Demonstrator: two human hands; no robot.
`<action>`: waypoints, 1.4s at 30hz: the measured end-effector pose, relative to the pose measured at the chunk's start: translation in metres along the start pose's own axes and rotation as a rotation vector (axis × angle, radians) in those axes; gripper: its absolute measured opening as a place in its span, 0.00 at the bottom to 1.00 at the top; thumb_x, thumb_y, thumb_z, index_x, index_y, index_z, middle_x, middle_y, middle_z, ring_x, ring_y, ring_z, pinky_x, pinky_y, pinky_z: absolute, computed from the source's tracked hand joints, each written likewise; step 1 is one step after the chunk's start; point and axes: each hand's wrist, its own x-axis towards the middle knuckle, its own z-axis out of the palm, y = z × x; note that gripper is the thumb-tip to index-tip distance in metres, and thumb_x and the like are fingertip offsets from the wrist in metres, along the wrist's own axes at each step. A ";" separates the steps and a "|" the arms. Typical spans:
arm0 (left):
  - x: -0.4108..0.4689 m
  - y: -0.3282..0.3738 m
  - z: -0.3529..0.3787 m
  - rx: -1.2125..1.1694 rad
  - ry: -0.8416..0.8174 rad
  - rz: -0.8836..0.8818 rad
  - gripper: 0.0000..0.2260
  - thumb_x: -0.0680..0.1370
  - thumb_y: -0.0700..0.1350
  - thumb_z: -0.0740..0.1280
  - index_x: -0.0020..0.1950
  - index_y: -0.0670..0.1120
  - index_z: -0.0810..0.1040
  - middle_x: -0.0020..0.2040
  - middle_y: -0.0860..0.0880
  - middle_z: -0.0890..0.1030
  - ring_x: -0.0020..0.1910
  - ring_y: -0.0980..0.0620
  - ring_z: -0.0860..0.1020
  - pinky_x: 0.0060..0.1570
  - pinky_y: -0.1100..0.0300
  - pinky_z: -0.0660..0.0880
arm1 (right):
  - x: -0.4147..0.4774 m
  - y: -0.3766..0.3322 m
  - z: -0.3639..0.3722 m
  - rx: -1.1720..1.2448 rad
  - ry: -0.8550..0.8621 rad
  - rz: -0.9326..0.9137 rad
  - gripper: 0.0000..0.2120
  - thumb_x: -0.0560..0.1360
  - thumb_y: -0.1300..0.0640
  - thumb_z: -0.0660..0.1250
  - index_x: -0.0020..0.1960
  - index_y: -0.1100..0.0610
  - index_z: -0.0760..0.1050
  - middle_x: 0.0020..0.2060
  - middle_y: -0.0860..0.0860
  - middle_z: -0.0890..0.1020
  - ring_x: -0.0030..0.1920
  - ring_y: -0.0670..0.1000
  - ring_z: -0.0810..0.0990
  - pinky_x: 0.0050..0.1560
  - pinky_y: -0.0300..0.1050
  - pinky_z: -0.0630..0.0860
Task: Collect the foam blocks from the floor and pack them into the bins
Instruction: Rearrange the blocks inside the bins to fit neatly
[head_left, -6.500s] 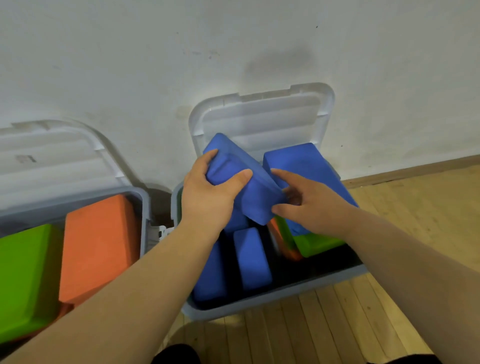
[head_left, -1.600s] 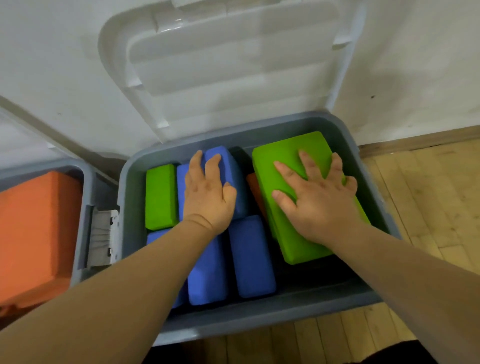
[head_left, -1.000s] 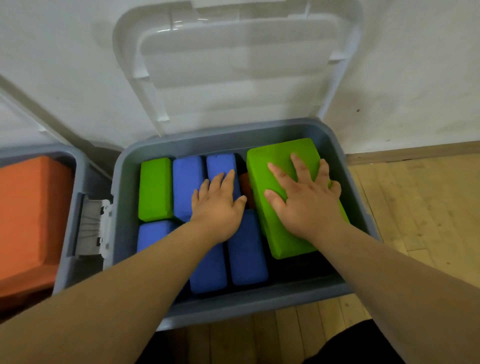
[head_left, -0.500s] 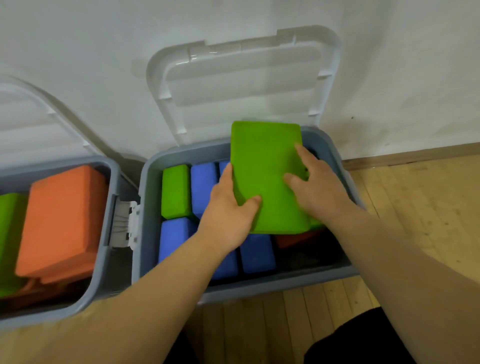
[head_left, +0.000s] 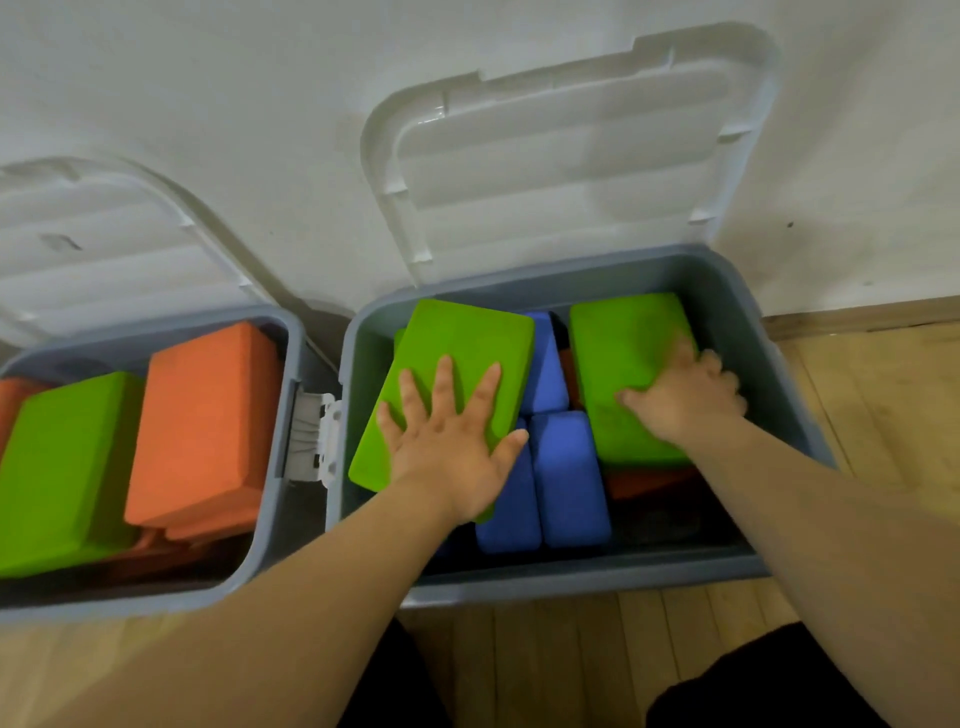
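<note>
Fingers of left hand (head_left: 447, 447) splayed on green slab (head_left: 460, 335), right hand (head_left: 685, 400) clutching foam block (head_left: 623, 343).

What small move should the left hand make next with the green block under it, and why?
Probably turn the slanted green block square with the bin and press it down. The left hand lies flat on it, and it sits askew on top of the blue blocks.

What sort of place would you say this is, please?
Probably a yoga or exercise studio, though that is a guess: wooden plank floor, plain white wall with skirting board, and the left bin and right bin packed with foam blocks like yoga blocks.
</note>
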 end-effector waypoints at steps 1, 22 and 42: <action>0.000 -0.001 0.001 0.001 0.005 0.004 0.34 0.78 0.74 0.46 0.78 0.69 0.32 0.83 0.49 0.33 0.80 0.34 0.33 0.75 0.30 0.38 | 0.006 0.009 0.003 0.058 -0.072 0.049 0.56 0.71 0.33 0.73 0.83 0.50 0.41 0.78 0.62 0.57 0.75 0.68 0.63 0.71 0.62 0.65; -0.010 -0.002 -0.036 -0.420 -0.046 0.033 0.42 0.72 0.78 0.53 0.81 0.67 0.38 0.84 0.47 0.42 0.83 0.40 0.42 0.79 0.39 0.43 | -0.077 -0.021 -0.075 0.265 0.403 -0.389 0.40 0.74 0.40 0.70 0.81 0.42 0.57 0.71 0.56 0.69 0.72 0.60 0.70 0.74 0.58 0.66; -0.007 -0.007 -0.077 0.014 0.185 0.010 0.36 0.76 0.76 0.48 0.81 0.64 0.50 0.82 0.45 0.54 0.80 0.38 0.52 0.76 0.36 0.54 | -0.043 -0.045 -0.010 0.547 -0.209 -0.280 0.29 0.80 0.54 0.69 0.79 0.54 0.65 0.70 0.59 0.76 0.69 0.60 0.75 0.66 0.49 0.72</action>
